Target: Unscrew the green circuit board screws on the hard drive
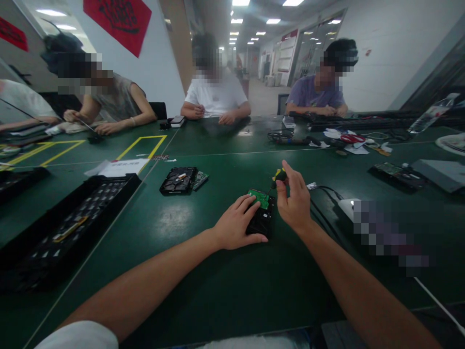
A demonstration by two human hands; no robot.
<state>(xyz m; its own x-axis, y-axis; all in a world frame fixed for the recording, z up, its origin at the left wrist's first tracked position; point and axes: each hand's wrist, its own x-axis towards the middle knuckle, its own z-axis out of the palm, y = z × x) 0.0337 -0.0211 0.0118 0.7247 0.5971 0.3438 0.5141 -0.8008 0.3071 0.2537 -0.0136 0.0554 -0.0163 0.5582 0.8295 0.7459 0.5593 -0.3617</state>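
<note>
A black hard drive (pixel 262 224) with a green circuit board (pixel 262 199) lies on the table in front of me. My left hand (pixel 238 220) grips it from the left, fingers across the board and thumb along the near edge. My right hand (pixel 293 196) pinches the yellow and black handle of a screwdriver (pixel 279 175). Its thin shaft slants down to the far right part of the board; whether the tip sits in a screw is too small to tell. Left of my hands lies another opened black drive (pixel 178 180), with a loose circuit board (pixel 200 180) beside it.
A long black tray (pixel 119 186) stands at left, with a white paper (pixel 125 167) behind it. To the right are a power strip (pixel 347 206), black cables (pixel 319 206), another drive (pixel 397 175) and a grey box (pixel 443 174). Several people sit across the green table.
</note>
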